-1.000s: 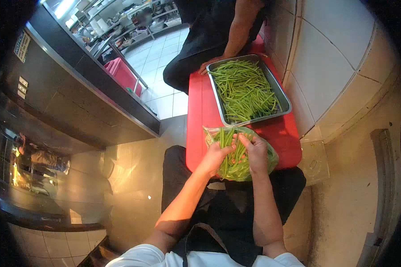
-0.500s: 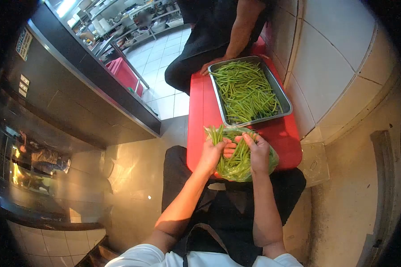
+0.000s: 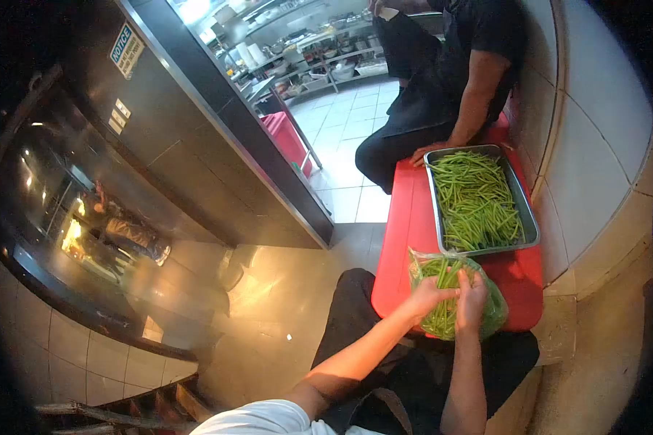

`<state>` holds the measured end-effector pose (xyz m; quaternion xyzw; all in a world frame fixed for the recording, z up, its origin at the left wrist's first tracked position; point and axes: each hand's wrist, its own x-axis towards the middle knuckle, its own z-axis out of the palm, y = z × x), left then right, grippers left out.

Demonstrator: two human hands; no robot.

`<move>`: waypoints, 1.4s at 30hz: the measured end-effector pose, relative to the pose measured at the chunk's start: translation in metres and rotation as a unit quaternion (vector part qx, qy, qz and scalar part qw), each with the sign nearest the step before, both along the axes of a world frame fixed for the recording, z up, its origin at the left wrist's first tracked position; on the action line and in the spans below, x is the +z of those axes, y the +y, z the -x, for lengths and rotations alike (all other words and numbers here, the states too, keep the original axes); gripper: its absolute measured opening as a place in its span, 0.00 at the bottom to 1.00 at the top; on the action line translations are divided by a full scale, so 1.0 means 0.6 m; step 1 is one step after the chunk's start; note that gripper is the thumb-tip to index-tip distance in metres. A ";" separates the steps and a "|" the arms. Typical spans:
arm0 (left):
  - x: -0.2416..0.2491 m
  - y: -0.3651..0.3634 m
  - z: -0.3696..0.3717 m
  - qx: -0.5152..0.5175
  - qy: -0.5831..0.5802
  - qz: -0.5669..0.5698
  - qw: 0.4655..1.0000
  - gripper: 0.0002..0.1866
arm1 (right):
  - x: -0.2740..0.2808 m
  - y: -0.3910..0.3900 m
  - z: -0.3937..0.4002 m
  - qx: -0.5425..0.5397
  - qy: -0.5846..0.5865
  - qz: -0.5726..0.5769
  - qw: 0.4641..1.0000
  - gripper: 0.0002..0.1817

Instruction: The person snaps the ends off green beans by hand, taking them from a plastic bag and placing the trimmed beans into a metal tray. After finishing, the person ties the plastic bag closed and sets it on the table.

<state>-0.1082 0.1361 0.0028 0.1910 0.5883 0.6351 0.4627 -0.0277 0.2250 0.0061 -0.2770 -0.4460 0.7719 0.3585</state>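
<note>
My left hand (image 3: 426, 297) is closed around a small bunch of green beans (image 3: 444, 271) above an open clear plastic bag (image 3: 495, 313). Close against it, my right hand (image 3: 472, 299) has its fingers curled onto the same beans; their tips are partly hidden. More green beans lie in the bag, which rests at the near end of a red lid-like surface (image 3: 406, 230). Just beyond the bag stands a rectangular metal tray (image 3: 535, 230) with a thick layer of green beans (image 3: 479, 199).
A person in dark clothes (image 3: 442, 109) sits at the far end, one hand (image 3: 422, 154) beside the tray. The tiled wall (image 3: 595, 145) runs close on the right. On the left are a dark partition (image 3: 159, 138) and a pink-red bin (image 3: 286, 141); kitchen shelves (image 3: 326, 58) stand behind.
The camera view has swung left, so everything sits further right and lower. My hands have come together over the bag, and the person opposite shows more.
</note>
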 end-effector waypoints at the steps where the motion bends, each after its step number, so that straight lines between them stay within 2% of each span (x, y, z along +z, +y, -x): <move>1: -0.002 -0.001 0.000 0.002 -0.006 0.004 1.000 0.18 | -0.001 -0.002 0.002 -0.007 -0.015 -0.027 0.999 0.11; 5: 0.007 -0.001 -0.010 0.014 -0.009 0.004 1.000 0.16 | -0.016 0.000 0.006 -0.015 -0.104 -0.137 0.985 0.17; 9: 0.009 0.001 -0.018 0.015 -0.019 -0.020 1.000 0.16 | 0.012 -0.003 -0.005 -0.035 -0.184 -0.234 0.954 0.24; 15: -0.018 0.005 -0.030 0.023 -0.045 -0.035 0.998 0.16 | 0.008 0.001 -0.009 -0.037 -0.229 -0.275 0.933 0.25; 17: -0.022 0.006 -0.030 0.022 -0.049 -0.034 0.998 0.16 | -0.005 0.004 -0.007 -0.048 -0.208 -0.286 0.934 0.26; 21: 0.014 0.004 -0.026 0.038 -0.010 -0.059 0.997 0.15 | 0.017 0.008 -0.015 -0.056 -0.212 -0.312 0.924 0.22; 24: 0.023 -0.008 0.000 0.006 -0.037 -0.038 0.999 0.13 | 0.013 0.021 -0.021 -0.028 -0.177 -0.238 0.955 0.16; 27: 0.039 -0.017 0.007 0.016 -0.039 -0.042 0.998 0.11 | 0.015 0.037 -0.030 -0.005 -0.141 -0.272 0.952 0.11; 30: 0.044 -0.026 0.017 0.012 -0.023 -0.036 0.999 0.10 | 0.034 0.050 -0.051 0.080 -0.172 -0.236 0.953 0.10; 32: 0.045 -0.024 0.014 0.010 -0.010 -0.033 0.999 0.10 | 0.040 0.050 -0.055 0.102 -0.129 -0.165 0.972 0.09; 36: 0.062 -0.030 0.016 -0.006 0.004 -0.021 1.000 0.09 | 0.045 0.042 -0.049 0.110 -0.063 -0.101 0.987 0.07; 39: 0.062 -0.031 0.019 -0.027 -0.004 -0.022 0.999 0.07 | 0.037 0.043 -0.048 0.115 -0.068 -0.084 0.987 0.07; 40: 0.065 -0.033 0.021 -0.034 -0.004 -0.019 0.999 0.06 | 0.028 0.048 -0.047 0.136 -0.047 -0.030 0.989 0.07; 42: 0.062 -0.036 0.028 -0.042 -0.007 -0.009 0.999 0.05 | 0.010 0.063 -0.051 0.197 0.081 0.171 0.962 0.07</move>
